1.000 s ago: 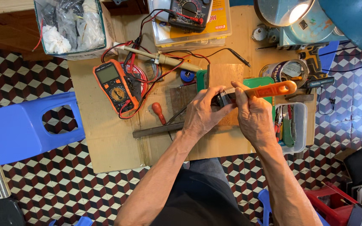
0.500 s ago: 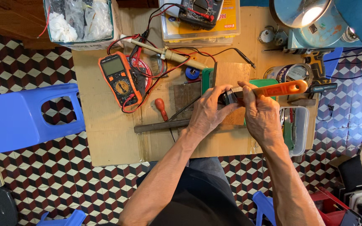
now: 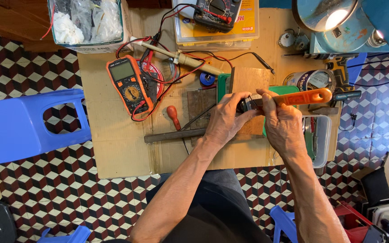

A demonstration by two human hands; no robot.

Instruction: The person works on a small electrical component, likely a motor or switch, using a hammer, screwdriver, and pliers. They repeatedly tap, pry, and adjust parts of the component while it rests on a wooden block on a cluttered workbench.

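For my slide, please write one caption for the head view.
Left hand steadies a small dark part while right hand grips an orange-handled tool.

Glossy orange plastic tool handle over matt cardboard sheet

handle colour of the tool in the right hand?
Orange handle, held by the right hand; head view.

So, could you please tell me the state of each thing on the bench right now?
Left hand: gripping a small dark part.
Right hand: holding the orange-handled tool against that part.
Orange multimeter: lying flat, leads plugged in.
Desk lamp: lit.
Red-handled screwdriver: lying untouched.
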